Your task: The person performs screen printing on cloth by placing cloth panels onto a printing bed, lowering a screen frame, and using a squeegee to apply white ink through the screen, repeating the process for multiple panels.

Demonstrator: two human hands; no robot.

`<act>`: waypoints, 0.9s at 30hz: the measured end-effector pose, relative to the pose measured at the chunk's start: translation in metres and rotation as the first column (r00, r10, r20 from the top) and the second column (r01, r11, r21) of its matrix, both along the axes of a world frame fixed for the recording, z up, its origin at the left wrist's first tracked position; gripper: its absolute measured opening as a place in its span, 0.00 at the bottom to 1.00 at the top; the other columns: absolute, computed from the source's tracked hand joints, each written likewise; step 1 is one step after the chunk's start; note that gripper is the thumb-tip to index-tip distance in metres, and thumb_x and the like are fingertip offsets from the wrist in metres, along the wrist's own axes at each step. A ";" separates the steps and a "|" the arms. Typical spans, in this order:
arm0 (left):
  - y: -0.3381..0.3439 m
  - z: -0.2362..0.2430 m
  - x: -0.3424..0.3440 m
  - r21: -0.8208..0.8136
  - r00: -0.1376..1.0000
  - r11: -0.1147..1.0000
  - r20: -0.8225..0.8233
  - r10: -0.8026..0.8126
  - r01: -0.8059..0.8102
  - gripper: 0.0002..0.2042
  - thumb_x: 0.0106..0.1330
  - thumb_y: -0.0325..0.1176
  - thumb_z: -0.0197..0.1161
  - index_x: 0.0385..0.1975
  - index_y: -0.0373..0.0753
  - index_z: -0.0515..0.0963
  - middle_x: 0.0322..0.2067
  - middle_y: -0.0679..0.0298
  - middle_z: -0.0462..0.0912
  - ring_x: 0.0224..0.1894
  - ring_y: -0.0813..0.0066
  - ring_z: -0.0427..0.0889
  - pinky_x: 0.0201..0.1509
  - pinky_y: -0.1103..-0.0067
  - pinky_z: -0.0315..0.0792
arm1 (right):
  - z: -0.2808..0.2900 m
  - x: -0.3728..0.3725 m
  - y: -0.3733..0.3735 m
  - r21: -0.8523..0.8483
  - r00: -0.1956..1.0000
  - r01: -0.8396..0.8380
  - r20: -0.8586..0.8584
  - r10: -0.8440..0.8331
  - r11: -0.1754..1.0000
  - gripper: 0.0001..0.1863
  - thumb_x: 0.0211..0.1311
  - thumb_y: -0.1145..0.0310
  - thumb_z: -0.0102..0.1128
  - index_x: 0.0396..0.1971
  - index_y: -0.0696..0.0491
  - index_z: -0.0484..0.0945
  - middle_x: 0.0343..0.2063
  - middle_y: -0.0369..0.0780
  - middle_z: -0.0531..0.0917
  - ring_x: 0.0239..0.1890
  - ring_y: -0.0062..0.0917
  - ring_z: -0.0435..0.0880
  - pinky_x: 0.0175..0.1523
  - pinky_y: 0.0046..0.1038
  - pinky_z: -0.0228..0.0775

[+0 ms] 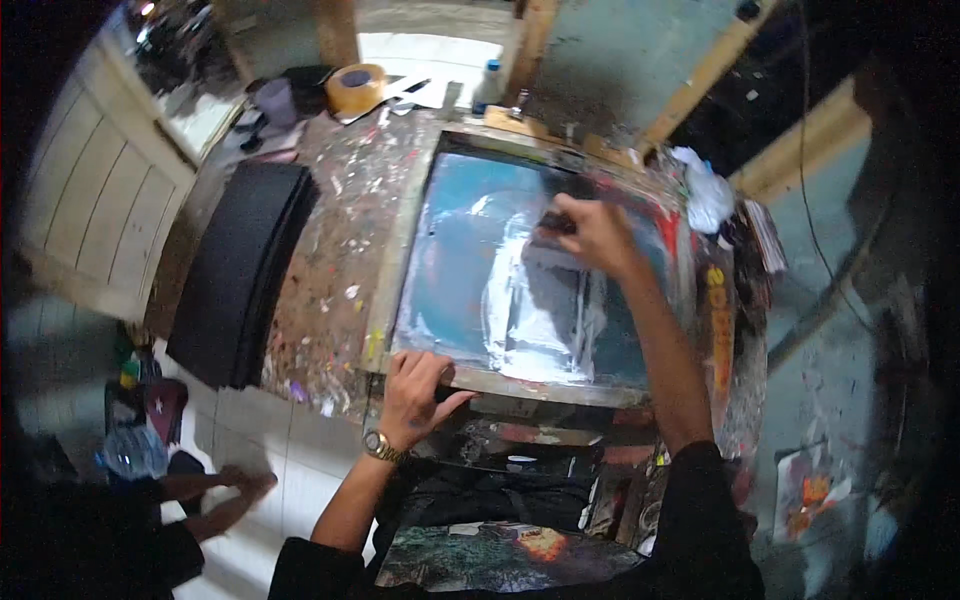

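"What do you have on the head camera?"

"I see the right hand (598, 238) closed around a dark scraper (550, 224), which shows at the finger side, just left of the knuckles. Blur hides how the fingertips sit on it."

"And the frame?"

"From here, the wooden frame (385, 290) lies flat on the worktable (325, 235), below the right hand, which is over its far half. I can see white paint (545, 335) on the blue-grey screen (450, 255), spread from just below the scraper to the near rail."

"Left hand?"

"I have the left hand (415, 390) on the frame's near left corner, fingers bent over the rail, thumb spread away from them. The paint lies to its right, just beyond the thumb."

"Anything around it?"

"I make out a black stack (238, 270) left of the frame, well apart from it, and a tape roll (356, 90) at the table's far edge."
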State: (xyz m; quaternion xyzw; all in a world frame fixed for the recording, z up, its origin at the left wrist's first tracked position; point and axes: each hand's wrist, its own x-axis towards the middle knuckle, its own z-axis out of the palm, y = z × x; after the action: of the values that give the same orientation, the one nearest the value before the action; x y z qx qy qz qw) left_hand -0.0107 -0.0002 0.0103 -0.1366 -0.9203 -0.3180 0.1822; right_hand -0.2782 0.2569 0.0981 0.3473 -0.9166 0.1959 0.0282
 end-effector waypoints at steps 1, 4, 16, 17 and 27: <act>-0.006 0.002 0.003 0.002 0.999 0.999 0.000 0.044 -0.044 0.23 0.56 0.46 0.78 0.43 0.38 0.77 0.33 0.63 0.77 0.39 0.61 0.76 0.53 0.67 0.66 | -0.002 -0.009 -0.009 0.065 0.995 0.044 -0.088 -0.038 0.997 0.21 0.62 0.49 0.71 0.36 0.52 0.76 0.31 0.47 0.86 0.37 0.46 0.87 0.38 0.43 0.75; -0.011 -0.008 0.009 -0.015 0.999 0.999 -0.021 0.035 -0.036 0.24 0.57 0.47 0.77 0.45 0.39 0.77 0.34 0.63 0.77 0.41 0.60 0.77 0.56 0.67 0.66 | -0.013 0.018 -0.031 0.122 0.971 0.084 -0.234 -0.053 0.989 0.22 0.63 0.49 0.70 0.34 0.53 0.74 0.30 0.46 0.84 0.35 0.47 0.86 0.38 0.45 0.74; -0.011 -0.007 0.013 -0.016 0.995 0.999 -0.087 0.047 -0.049 0.23 0.58 0.46 0.75 0.44 0.38 0.77 0.33 0.63 0.76 0.40 0.62 0.76 0.53 0.68 0.67 | -0.041 0.226 -0.015 0.224 0.933 0.111 -0.359 -0.024 0.968 0.10 0.52 0.64 0.68 0.33 0.47 0.76 0.29 0.35 0.78 0.32 0.30 0.82 0.35 0.34 0.73; -0.011 -0.006 0.009 -0.010 0.995 0.999 -0.096 0.035 -0.036 0.23 0.58 0.46 0.75 0.44 0.38 0.77 0.34 0.63 0.77 0.40 0.62 0.77 0.53 0.68 0.67 | -0.046 0.229 -0.014 0.223 0.930 0.139 -0.364 -0.050 0.965 0.12 0.53 0.64 0.68 0.36 0.48 0.77 0.33 0.36 0.79 0.36 0.32 0.82 0.39 0.36 0.73; -0.019 0.101 -0.023 -0.052 0.935 0.998 -0.353 0.005 -0.025 0.30 0.56 0.57 0.77 0.43 0.36 0.78 0.34 0.60 0.80 0.37 0.60 0.80 0.45 0.66 0.72 | 0.078 0.221 -0.021 0.055 0.877 0.099 -0.477 -0.061 0.994 0.53 0.26 0.51 0.87 0.61 0.48 0.75 0.43 0.45 0.79 0.44 0.44 0.79 0.52 0.46 0.70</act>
State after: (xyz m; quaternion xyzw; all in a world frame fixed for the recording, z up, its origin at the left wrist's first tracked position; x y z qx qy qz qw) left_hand -0.0339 -0.0196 0.1113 -0.1896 -0.8822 -0.2612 0.3428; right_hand -0.0567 0.2357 0.1764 0.3472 -0.9024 0.0678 0.2461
